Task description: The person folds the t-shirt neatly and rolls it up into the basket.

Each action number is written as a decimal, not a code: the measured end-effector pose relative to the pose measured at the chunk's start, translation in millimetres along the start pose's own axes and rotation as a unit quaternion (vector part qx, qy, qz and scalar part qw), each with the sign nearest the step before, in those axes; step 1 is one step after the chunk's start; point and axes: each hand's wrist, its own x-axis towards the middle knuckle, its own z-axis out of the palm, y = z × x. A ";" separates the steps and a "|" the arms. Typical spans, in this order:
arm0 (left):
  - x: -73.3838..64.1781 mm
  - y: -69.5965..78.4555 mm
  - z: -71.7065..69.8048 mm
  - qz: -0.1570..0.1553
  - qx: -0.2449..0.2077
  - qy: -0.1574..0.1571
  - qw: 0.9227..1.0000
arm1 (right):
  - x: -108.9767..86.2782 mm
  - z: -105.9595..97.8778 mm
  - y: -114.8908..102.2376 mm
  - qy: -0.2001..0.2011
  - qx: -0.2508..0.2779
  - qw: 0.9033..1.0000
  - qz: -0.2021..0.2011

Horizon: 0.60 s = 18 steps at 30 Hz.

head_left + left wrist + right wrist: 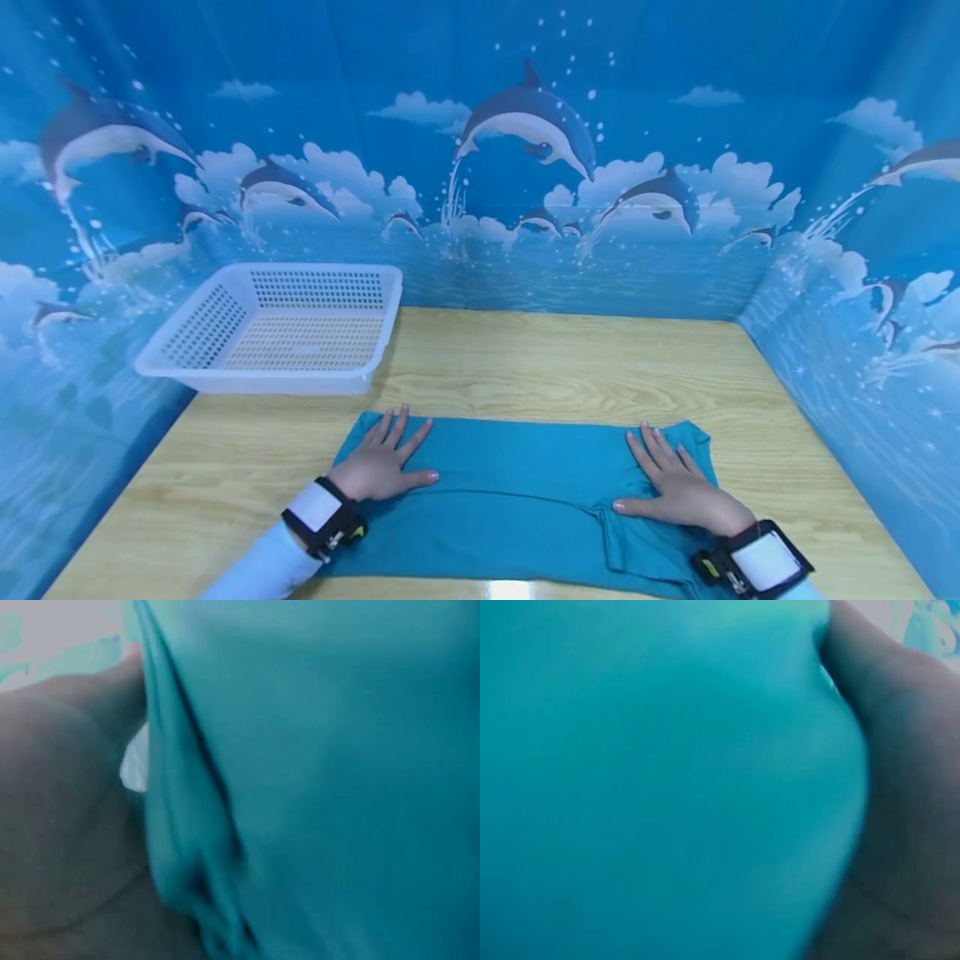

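A teal garment (517, 458) lies folded into a wide rectangle on the wooden table, with a seam-like fold line running across its middle. Flat on its left end rests my left hand (378, 468), fingers spread and thumb pointing inward. My right hand (678, 492) presses on the right end in the same way, beside a small bunched flap near the front. Teal fabric (337, 772) fills most of the left wrist view, creased along the palm. In the right wrist view, smooth blurred fabric (667, 787) covers the palm side; the fingertips are hidden there.
A white plastic basket (281, 382) with perforated walls stands at the back left of the table, nothing inside it. Wood-grain tabletop (570, 358) shows behind the garment. A blue dolphin-printed curtain (420, 50) encloses the back and both sides.
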 end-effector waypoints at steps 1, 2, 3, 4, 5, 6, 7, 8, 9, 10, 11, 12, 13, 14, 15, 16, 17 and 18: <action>-2.9 -5.9 -1.4 0.001 -0.006 0.004 1.000 | -3.4 -1.4 5.8 0.006 0.007 1.000 0.002; -5.8 -10.5 -3.0 0.001 -0.011 0.008 1.000 | -6.2 -2.2 12.1 0.011 0.005 1.000 0.009; -8.6 -14.3 -4.6 0.000 -0.015 0.011 1.000 | -9.9 -4.1 17.4 0.014 0.018 1.000 0.007; -10.7 -18.1 -5.4 0.003 -0.017 0.013 1.000 | -13.1 -5.8 23.0 0.014 0.023 1.000 0.011; -12.6 -20.6 -6.4 0.003 -0.016 0.013 1.000 | -15.8 -7.6 28.3 0.013 0.029 0.999 0.015; -13.8 -22.8 -7.0 0.005 -0.016 0.013 1.000 | -18.8 -9.8 32.3 0.010 0.038 0.999 0.017; -14.8 -24.4 -7.7 0.005 -0.014 0.014 1.000 | -21.1 -11.7 36.1 0.005 0.046 0.999 0.024; -15.7 -25.3 -8.4 0.004 -0.011 0.015 1.000 | -23.5 -13.6 38.3 -0.001 0.054 0.998 0.028; -16.3 -26.1 -8.9 0.005 -0.008 0.015 1.000 | -25.7 -15.5 39.5 -0.006 0.062 0.998 0.032; -16.5 -26.7 -9.3 0.006 -0.007 0.014 1.000 | -27.2 -17.1 40.2 -0.011 0.063 0.997 0.040; -16.9 -26.2 -10.4 0.005 -0.005 0.013 1.000 | -28.5 -18.7 39.9 -0.013 0.067 0.997 0.042; -17.0 -25.9 -11.4 0.006 -0.004 0.011 1.000 | -29.5 -19.9 39.4 -0.015 0.071 0.996 0.043; -17.2 -25.3 -12.7 0.006 -0.001 0.009 1.000 | -30.3 -20.8 38.5 -0.016 0.069 0.996 0.047; -17.3 -24.4 -14.2 0.007 -0.001 0.006 1.000 | -31.4 -21.7 36.7 -0.015 0.069 0.996 0.046; -17.3 -23.4 -15.8 0.008 0.000 0.003 1.000 | -32.1 -22.3 35.1 -0.013 0.068 0.996 0.048; -17.2 -22.4 -17.5 0.009 0.000 0.001 1.000 | -33.1 -22.6 32.9 -0.010 0.065 0.996 0.052; -17.1 -21.0 -19.3 0.010 0.001 0.000 1.000 | -34.0 -22.6 30.3 -0.006 0.061 0.997 0.056; -17.0 -19.6 -21.1 0.011 -0.001 -0.001 1.000 | -35.1 -22.5 27.1 0.000 0.055 0.997 0.059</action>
